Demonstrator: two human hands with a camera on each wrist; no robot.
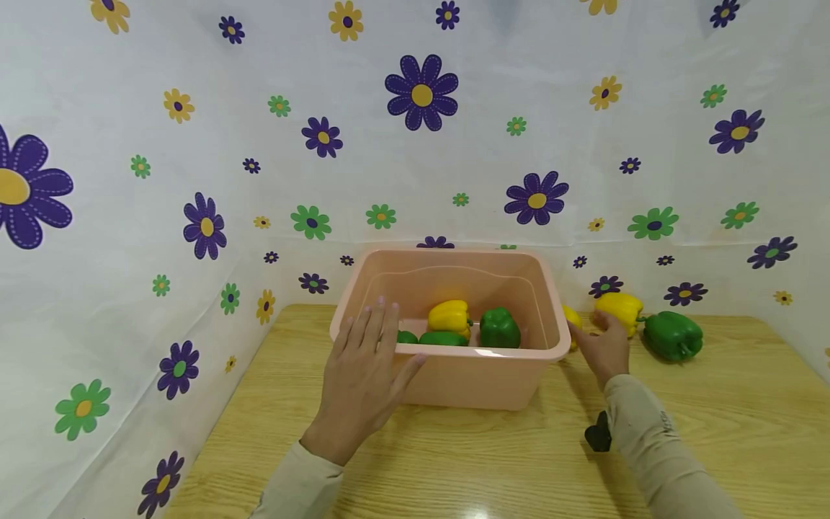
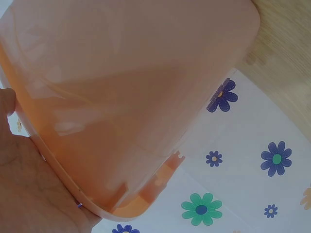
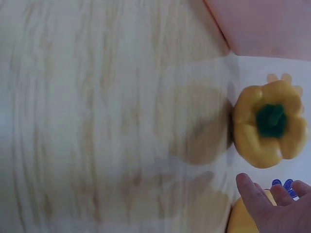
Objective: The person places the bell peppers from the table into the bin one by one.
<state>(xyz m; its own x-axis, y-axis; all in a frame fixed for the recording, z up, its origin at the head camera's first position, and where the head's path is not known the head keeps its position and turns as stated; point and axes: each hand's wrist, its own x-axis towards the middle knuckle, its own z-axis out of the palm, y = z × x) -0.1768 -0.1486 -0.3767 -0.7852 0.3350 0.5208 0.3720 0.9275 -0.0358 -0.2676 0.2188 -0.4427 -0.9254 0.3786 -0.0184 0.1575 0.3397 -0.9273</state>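
Smooth yellow bell pepper with rounded lobes and a dark green stem, resting on the light wood-grain table, just right of the pink rectangular plastic box. The right hand, fingers parted, grasps nothing beside it; the left hand lies unclenched, fingers straight, across the box's near rim.

Legible text: none in the head, left-wrist or right-wrist views. One candidate only, head view: a small dark mark on the person's right sleeve. It resembles a short line of lettering but is too small and blurred to resolve; cannot tell whether it is a word, a brand or a number.
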